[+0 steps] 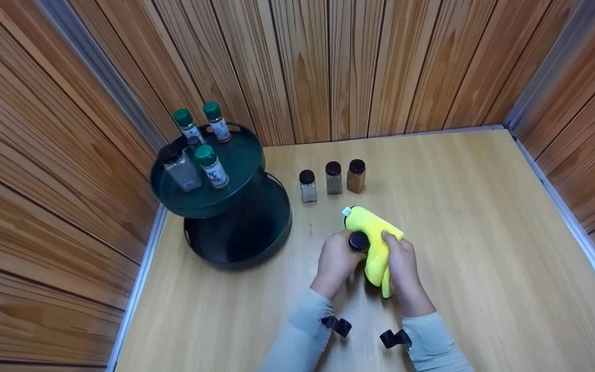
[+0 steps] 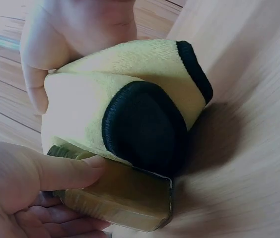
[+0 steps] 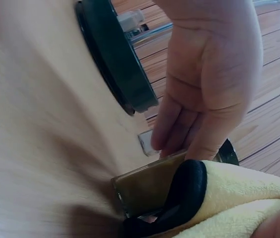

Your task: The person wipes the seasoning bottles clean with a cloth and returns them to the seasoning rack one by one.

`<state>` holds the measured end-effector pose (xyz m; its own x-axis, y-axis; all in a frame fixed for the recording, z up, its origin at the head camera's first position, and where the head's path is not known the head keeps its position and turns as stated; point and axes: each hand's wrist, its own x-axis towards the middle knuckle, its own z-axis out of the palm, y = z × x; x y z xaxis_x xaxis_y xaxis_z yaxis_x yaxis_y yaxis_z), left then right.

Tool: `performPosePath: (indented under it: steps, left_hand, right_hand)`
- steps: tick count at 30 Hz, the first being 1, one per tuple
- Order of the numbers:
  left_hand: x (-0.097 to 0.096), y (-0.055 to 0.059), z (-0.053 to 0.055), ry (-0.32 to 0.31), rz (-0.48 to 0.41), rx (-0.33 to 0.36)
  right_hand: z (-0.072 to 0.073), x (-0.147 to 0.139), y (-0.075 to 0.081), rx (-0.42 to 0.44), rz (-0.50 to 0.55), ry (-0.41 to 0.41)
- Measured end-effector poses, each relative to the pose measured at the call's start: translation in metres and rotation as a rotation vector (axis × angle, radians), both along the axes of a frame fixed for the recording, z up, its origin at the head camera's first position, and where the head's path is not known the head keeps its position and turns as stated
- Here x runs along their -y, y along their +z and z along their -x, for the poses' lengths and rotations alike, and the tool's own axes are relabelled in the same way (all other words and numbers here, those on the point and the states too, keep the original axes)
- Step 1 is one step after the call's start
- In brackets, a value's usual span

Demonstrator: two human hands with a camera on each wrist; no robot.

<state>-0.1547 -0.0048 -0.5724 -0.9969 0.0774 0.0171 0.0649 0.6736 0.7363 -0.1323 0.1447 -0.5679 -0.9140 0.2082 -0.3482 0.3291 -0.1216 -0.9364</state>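
My left hand [image 1: 337,259] grips a square glass spice jar with a black cap [image 1: 358,241]. In the left wrist view the jar [image 2: 125,191] shows brownish-yellow contents, with my thumb along one face and the fingers beneath. A bright yellow cloth [image 1: 375,232] with black edging is bunched in my right hand [image 1: 402,261], the thumb on top of it. Folds of the cloth lie against the jar's side in both wrist views. Both hands are close together over the wooden table [image 1: 463,217], and the left hand hides most of the jar from above.
A dark green two-tier round rack [image 1: 238,243] stands at the left. On its upper tier are green-capped bottles [image 1: 215,168] and a larger dark-capped jar [image 1: 181,170]. Beyond my hands, three black-capped jars [image 1: 333,178] stand in a row. Wood-panelled walls enclose the table.
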Motion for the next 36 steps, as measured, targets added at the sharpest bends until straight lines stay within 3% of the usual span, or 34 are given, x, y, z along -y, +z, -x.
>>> performPosePath:
  steps: [5,12,18,25,29,36]
  left_hand:
    - [-0.004,0.001,-0.001,-0.007,-0.017,0.008]
    - [-0.005,0.000,-0.001,-0.011,-0.034,-0.045]
    - [-0.003,-0.004,-0.007,0.013,-0.044,0.005]
    - [-0.001,-0.004,-0.004,0.018,-0.042,-0.044]
    - [0.001,-0.002,-0.003,0.013,-0.038,0.004]
    - [0.005,0.000,0.000,-0.023,-0.107,0.125]
  right_hand:
    - [0.001,-0.004,0.000,-0.002,-0.039,-0.006]
    - [0.001,-0.003,0.002,-0.011,-0.049,0.013]
    - [-0.004,0.000,0.000,0.036,-0.045,0.012]
    - [0.001,0.003,-0.001,0.018,-0.032,0.004]
    - [0.003,0.004,-0.005,0.026,-0.026,0.019]
    - [0.006,-0.002,-0.013,0.037,0.126,0.007]
